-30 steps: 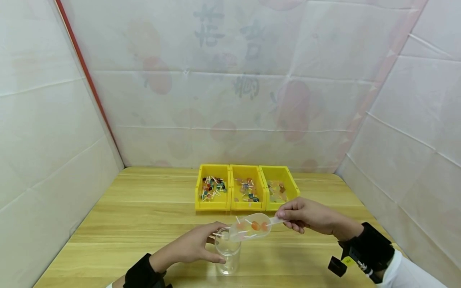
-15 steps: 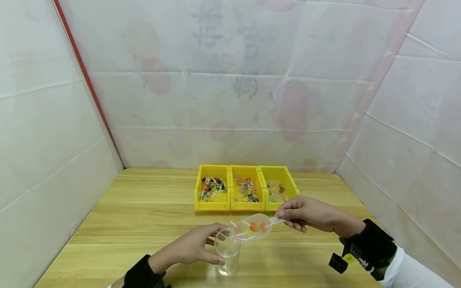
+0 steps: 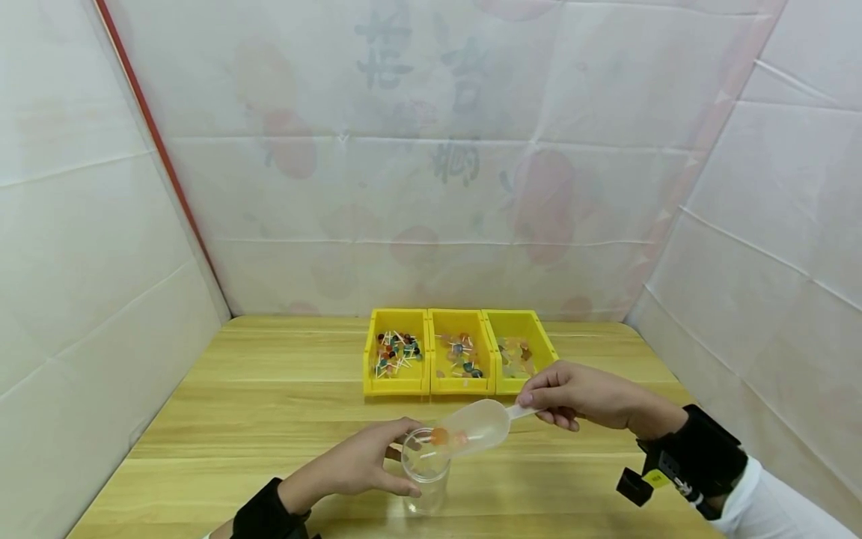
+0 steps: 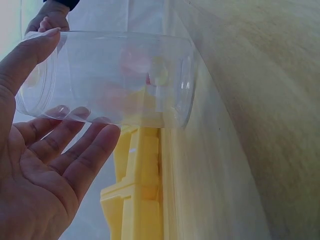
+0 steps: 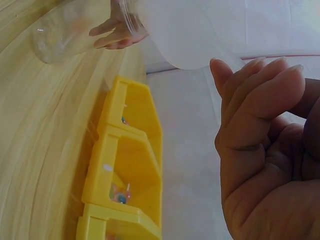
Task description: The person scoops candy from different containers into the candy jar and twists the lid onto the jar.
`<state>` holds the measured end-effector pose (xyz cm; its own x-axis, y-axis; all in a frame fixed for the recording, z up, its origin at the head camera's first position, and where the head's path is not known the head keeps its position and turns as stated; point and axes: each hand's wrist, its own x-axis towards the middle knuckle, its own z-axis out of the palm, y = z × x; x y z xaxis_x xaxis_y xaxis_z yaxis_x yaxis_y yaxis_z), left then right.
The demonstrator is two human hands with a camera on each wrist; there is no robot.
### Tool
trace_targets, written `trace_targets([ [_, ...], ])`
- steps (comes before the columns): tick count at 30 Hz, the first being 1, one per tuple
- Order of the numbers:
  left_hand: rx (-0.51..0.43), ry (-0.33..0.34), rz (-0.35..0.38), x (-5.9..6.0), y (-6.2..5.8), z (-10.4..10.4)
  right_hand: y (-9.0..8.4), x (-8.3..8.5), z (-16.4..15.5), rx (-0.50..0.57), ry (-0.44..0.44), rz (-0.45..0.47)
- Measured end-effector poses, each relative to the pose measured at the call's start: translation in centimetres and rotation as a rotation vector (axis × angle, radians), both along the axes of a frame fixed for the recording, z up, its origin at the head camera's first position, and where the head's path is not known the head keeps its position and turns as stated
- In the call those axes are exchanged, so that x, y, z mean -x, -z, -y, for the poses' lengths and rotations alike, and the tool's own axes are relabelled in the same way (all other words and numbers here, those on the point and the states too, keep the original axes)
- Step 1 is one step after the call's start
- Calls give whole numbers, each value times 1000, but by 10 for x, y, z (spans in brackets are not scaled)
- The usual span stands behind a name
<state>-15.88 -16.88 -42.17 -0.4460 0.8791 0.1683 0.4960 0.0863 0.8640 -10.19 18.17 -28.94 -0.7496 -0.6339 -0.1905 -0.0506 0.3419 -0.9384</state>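
My left hand holds a clear plastic jar upright on the table, thumb on one side and fingers on the other. My right hand pinches the handle of a translucent white scoop. The scoop tilts down to the left, its lip over the jar's mouth. An orange lollipop shows at that lip, with a paler one behind it. Blurred reddish candies show through the jar wall in the left wrist view. From the right wrist, the scoop's handle is mostly hidden by my fingers.
Behind the hands three yellow bins stand side by side. The left bin and middle bin hold many lollipops; the right bin holds paler candies. Wood table lies beneath, with fabric walls at the back and sides.
The scoop has tipped further toward the jar, and most lollipops in it have slid out past its lip. My right hand has risen slightly. The left hand and jar stay in place.
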Motion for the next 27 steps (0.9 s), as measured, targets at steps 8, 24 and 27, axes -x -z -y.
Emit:
trace_targets([
  [8, 10, 10, 29, 0, 1, -1, -1, 1, -4, 3, 2, -13],
  [24, 50, 20, -34, 5, -3, 5, 4, -1, -27, 48, 76, 0],
  [27, 47, -10, -34, 10, -5, 8, 8, -2, -33, 76, 107, 7],
])
